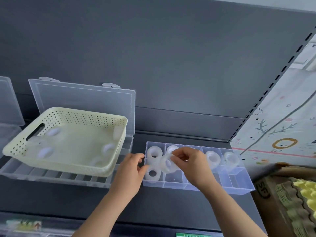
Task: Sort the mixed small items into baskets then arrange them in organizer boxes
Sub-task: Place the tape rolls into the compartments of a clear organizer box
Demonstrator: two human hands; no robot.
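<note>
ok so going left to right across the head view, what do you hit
cream basket → left hand → right hand, pinching a tape roll → cardboard box

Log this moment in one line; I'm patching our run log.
stage: filling organizer box | right hand: pinches tape roll over box | left hand: at box's left edge, grip unclear | basket: holds rolls
</note>
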